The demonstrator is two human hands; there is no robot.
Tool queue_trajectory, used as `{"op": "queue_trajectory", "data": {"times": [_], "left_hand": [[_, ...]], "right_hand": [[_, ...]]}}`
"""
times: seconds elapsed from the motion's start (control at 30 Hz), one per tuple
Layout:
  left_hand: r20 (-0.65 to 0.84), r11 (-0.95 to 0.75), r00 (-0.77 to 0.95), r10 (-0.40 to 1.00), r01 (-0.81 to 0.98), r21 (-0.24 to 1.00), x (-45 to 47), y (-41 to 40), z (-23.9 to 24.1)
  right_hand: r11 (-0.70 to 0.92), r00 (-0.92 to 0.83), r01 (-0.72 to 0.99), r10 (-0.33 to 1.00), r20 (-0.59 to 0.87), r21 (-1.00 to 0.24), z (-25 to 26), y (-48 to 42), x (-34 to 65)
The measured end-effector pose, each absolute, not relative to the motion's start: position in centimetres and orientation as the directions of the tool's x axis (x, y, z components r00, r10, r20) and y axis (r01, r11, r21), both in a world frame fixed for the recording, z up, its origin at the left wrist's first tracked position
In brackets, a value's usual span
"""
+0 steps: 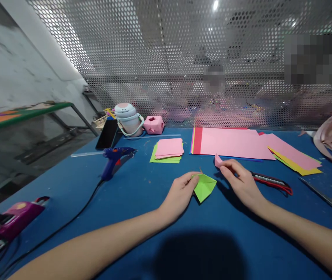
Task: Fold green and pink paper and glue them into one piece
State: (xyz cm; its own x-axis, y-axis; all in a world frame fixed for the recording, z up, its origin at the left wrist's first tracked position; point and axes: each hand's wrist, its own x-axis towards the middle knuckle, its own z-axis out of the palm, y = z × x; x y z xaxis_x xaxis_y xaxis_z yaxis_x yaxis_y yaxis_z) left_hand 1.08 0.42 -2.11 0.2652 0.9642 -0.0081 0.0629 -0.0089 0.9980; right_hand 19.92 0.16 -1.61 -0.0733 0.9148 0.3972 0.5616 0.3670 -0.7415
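Observation:
Between the thumb and fingers of my left hand (180, 194) is a folded green paper piece (205, 188), creased and pointed at its lower end. To the right of it, my right hand (241, 184) pinches a small folded pink paper piece (218, 160) by its lower edge. The two papers are apart. Beyond my hands lies a stack of pink and green paper squares (169, 147). A utility knife (272, 182) with red edging rests just right of my right hand, partly hidden by it.
A blue glue gun (115, 157) lies left, its cable leading to a purple power strip (14, 225). Behind stand a phone (108, 134), a lidded cup (129, 120) and a pink paper polyhedron (154, 124). Coloured sheets (230, 142) are at the back; scissors (329, 200) lie right.

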Motion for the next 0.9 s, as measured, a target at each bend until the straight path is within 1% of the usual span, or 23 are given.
{"op": "queue_trajectory", "data": {"times": [0.03, 0.07, 0.13, 0.2, 0.3, 0.37, 0.47, 0.53, 0.57, 0.6, 0.63, 0.67, 0.73, 0.8, 0.83, 0.9], "left_hand": [[-0.049, 0.042, 0.258, 0.965, 0.034, 0.999, 1.1, 0.5, -2.2], [-0.087, 0.089, 0.252, 0.964, 0.003, 0.996, 1.2, 0.5, -2.2], [-0.143, 0.163, 0.256, 0.956, -0.058, 0.985, 1.4, 0.5, -2.3], [-0.167, 0.204, 0.271, 0.948, -0.114, 0.972, 1.4, 0.5, -2.3], [-0.163, 0.222, 0.298, 0.941, -0.178, 0.959, 1.4, 0.7, -2.3], [-0.146, 0.21, 0.303, 0.942, -0.192, 0.959, 1.3, 0.7, -2.4], [-0.104, 0.153, 0.312, 0.944, -0.136, 0.979, 1.1, 0.4, -2.4], [-0.057, 0.088, 0.309, 0.949, -0.085, 0.993, 0.9, 0.2, -2.1], [-0.028, 0.05, 0.298, 0.954, -0.067, 0.997, 0.8, 0.1, -1.8], [0.006, 0.009, 0.278, 0.961, -0.051, 0.999, 0.7, 0.1, -1.5], [0.041, -0.034, 0.252, 0.967, -0.032, 0.999, 0.5, 0.1, -1.1], [0.084, -0.085, 0.223, 0.971, -0.002, 0.996, 0.4, 0.1, -0.7], [0.175, -0.193, 0.171, 0.97, 0.099, 0.976, 0.3, 0.4, -0.1], [0.235, -0.268, 0.177, 0.956, 0.193, 0.944, 0.3, 0.5, 0.4], [0.25, -0.293, 0.203, 0.947, 0.22, 0.93, 0.3, 0.5, 0.5], [0.278, -0.346, 0.275, 0.92, 0.241, 0.907, 0.5, 0.4, 0.6]], "right_hand": [[0.368, -0.037, 0.633, 0.893, 0.449, -0.681, -1.9, 0.9, 20.5], [0.362, -0.039, 0.719, 0.873, 0.486, -0.593, -2.1, 1.5, 21.1], [0.335, -0.123, 0.863, 0.865, 0.486, -0.378, -2.6, 2.7, 22.1], [0.343, -0.193, 0.904, 0.861, 0.471, -0.255, -2.9, 3.2, 22.8], [0.384, -0.245, 0.896, 0.847, 0.472, -0.223, -2.9, 3.0, 22.9], [0.446, -0.317, 0.878, 0.815, 0.485, -0.176, -2.8, 2.5, 22.4], [0.549, -0.453, 0.834, 0.733, 0.507, -0.048, -2.4, 1.4, 21.5], [0.611, -0.527, 0.792, 0.691, 0.494, -0.01, -2.2, 0.8, 21.0], [0.643, -0.553, 0.765, 0.678, 0.484, -0.026, -2.0, 0.6, 20.9], [0.67, -0.565, 0.739, 0.673, 0.477, -0.07, -1.8, 0.3, 20.7], [0.688, -0.558, 0.712, 0.677, 0.48, -0.141, -1.6, 0.1, 20.6], [0.691, -0.533, 0.683, 0.693, 0.486, -0.237, -1.3, -0.1, 20.5], [0.647, -0.443, 0.602, 0.758, 0.479, -0.468, -0.7, -0.6, 20.3], [0.572, -0.386, 0.499, 0.819, 0.425, -0.651, -0.1, -1.1, 19.8], [0.536, -0.373, 0.466, 0.84, 0.394, -0.704, 0.1, -1.3, 19.5], [0.48, -0.339, 0.456, 0.872, 0.352, -0.75, 0.5, -1.8, 18.8]]}}
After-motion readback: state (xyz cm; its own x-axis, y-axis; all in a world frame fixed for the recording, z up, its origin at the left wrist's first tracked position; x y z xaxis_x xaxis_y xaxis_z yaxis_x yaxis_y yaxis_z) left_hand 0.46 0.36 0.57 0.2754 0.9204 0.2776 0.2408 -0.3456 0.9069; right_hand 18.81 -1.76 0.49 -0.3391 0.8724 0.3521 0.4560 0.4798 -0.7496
